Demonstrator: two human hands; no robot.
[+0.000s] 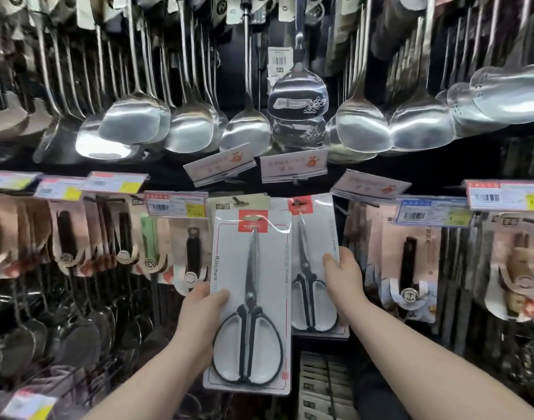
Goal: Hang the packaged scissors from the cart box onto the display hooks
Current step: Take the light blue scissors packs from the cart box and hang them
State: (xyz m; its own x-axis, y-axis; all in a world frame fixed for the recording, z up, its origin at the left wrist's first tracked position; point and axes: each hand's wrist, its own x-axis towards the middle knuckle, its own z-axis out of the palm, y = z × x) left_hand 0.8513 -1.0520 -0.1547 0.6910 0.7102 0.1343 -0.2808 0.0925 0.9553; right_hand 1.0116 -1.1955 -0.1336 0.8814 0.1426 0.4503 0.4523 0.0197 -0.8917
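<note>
Mid-hang, one pack in play. My left hand (203, 304) pinches the packaged scissors (253, 283) at its left edge, thumb on the front and fingers behind. The card is upright, blades up, red tab at the top. That tab's slot sits just below and in front of the hook (238, 201), which carries a beige card (259, 201) behind. I can't tell if the slot has caught anything, and I read it as not yet on. My right hand (340, 274) grips the right edge of a second pack (312, 268), thumb on the front. That one looks already hung from its own peg just to the right, so I judge the hand is steadying it or pushing it aside. Done so far, from what shows: one pack up, possibly more behind it. Left: lift the held pack, thread its slot over the hook, let go, then repeat for whatever stock remains. Low between my forearms is what may be the cart box (320, 386) with carded items stacked in it, count unreadable. Steel spatulas (296, 95) hang in the row above. Price tags (176, 204) run along the rail at hook height.
</note>
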